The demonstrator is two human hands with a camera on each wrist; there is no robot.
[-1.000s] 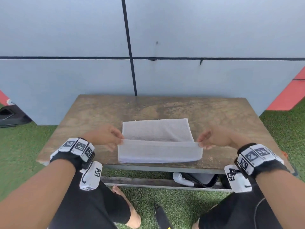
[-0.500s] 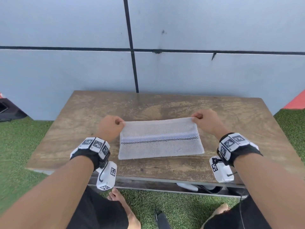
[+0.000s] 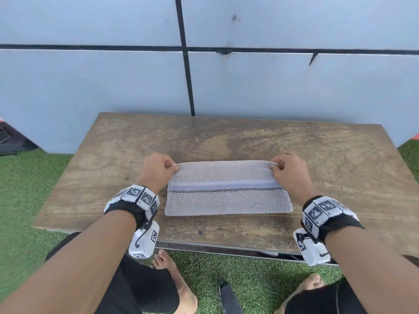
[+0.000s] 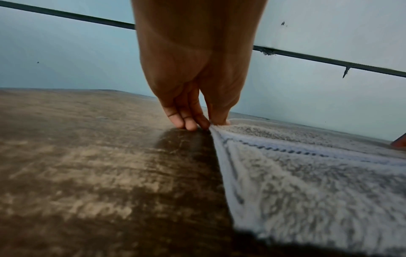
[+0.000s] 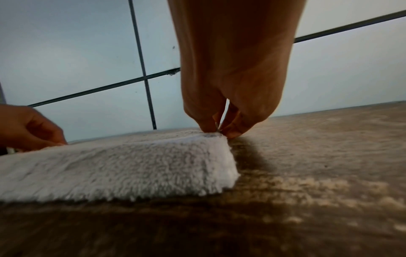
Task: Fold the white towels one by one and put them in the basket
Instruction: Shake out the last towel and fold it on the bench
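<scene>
So the white towel (image 3: 227, 189) is fluffy terry cloth, folded into a long flat rectangle, with a woven pale blue band and a thin black checkered stripe running along its length. It's lying flat in the middle of the bench (image 3: 317, 155), a worn wooden top with scuffed, blotchy grain and a metal edge on the near side. Left hand (image 3: 156, 169) has its fingers (image 4: 190, 120) curled, thumb and fingertips pinching the far left corner of the towel, right down at the bench surface. Right hand (image 3: 289, 172) does the same on the far right corner, thumb and fingers (image 5: 235, 128) nipped onto the cloth. Behind is a smooth pale grey panel wall (image 3: 90, 75) with dark seams, and green fake grass (image 3: 20, 189) on the ground.

Versus half a second ago: basically the same pose, towel already folded over with the stripe on top; a second ago the near edge was only just being lifted.
</scene>
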